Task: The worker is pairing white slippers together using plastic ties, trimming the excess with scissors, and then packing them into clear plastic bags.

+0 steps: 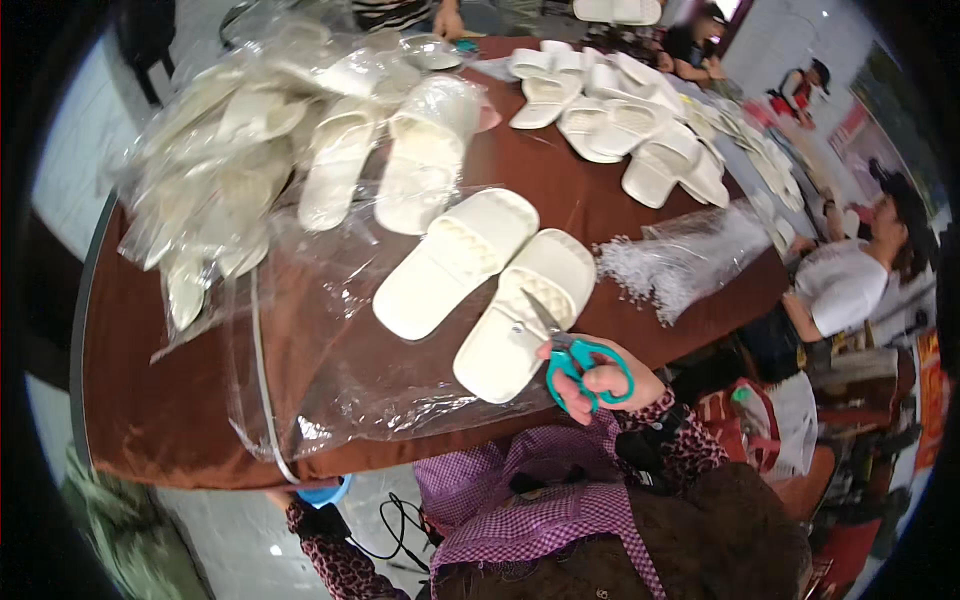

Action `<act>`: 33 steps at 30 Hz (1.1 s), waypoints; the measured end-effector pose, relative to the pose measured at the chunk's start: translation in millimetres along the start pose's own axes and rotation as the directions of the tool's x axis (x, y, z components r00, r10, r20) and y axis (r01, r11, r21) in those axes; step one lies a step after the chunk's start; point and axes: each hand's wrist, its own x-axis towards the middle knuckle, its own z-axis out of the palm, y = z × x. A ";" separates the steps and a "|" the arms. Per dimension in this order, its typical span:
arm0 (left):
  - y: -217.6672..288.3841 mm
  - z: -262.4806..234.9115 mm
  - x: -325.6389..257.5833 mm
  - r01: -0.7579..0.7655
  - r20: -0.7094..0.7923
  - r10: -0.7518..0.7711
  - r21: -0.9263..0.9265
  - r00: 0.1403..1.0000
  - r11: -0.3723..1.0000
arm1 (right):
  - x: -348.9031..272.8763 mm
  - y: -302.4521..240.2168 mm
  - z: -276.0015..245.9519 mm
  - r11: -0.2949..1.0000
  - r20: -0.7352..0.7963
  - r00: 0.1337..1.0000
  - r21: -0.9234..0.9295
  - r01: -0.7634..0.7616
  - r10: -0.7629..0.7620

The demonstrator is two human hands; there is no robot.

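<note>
My right hand (600,380) grips teal-handled scissors (570,355), whose blades point up onto the nearer of two white slippers (525,310). The second slipper (455,262) lies just left of it. Both rest on a clear plastic bag (330,350) spread over the brown tablecloth. My left hand is below the table edge at the lower left; only its patterned sleeve (335,550) shows, next to something blue (325,492). I cannot see what the left hand does.
A heap of bagged white slippers (290,140) fills the table's left back. Loose white slippers (640,140) lie at the back right. A bag of white plastic fasteners (690,262) sits right of the scissors. Other people sit at the right and far edges.
</note>
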 end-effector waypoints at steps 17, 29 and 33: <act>70.2 -174.0 1.1 -0.166 -0.329 0.238 0.231 0.914 0.959 | -52.4 -103.3 -28.0 0.798 -0.370 0.878 -0.602 0.022 -0.304; 378.2 82.6 -158.2 -0.703 -0.191 0.751 0.264 0.633 0.660 | -82.6 -131.2 -112.7 0.014 -0.182 0.679 -0.970 -0.244 -0.711; 405.0 120.8 -190.2 -0.667 -0.073 0.668 0.038 0.741 0.744 | -82.5 -133.6 -127.3 -0.006 -0.167 0.707 -0.972 -0.235 -0.687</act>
